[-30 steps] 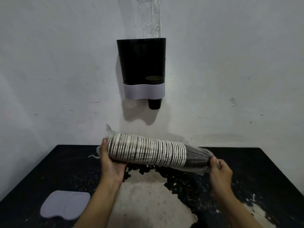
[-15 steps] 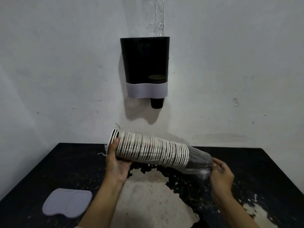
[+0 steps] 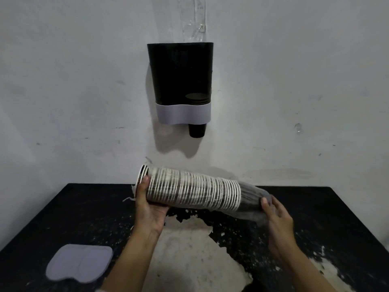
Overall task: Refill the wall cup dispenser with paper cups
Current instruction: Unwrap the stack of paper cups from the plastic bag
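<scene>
A long stack of nested paper cups (image 3: 193, 190), white rims over dark sides, lies sideways in the air above the table, partly in a clear plastic sleeve (image 3: 252, 199). My left hand (image 3: 148, 204) grips the stack near its open left end, where the cups stick out bare. My right hand (image 3: 275, 218) pinches the sleeve at the narrow right end. On the wall above hangs the black cup dispenser (image 3: 181, 81) with a grey band; one dark cup (image 3: 196, 130) pokes out below, and a few cups show inside at its lower right.
A black table (image 3: 63, 218) with worn, pale patches runs from the wall to me. A grey dispenser lid (image 3: 81, 263) lies flat at the front left. A clear plastic strip (image 3: 194, 20) is stuck on the wall above the dispenser.
The sleeve has slid rightward off the stack, baring the cups' left end. The stack's left end has risen a little and my right hand has shifted along the sleeve's tail.
</scene>
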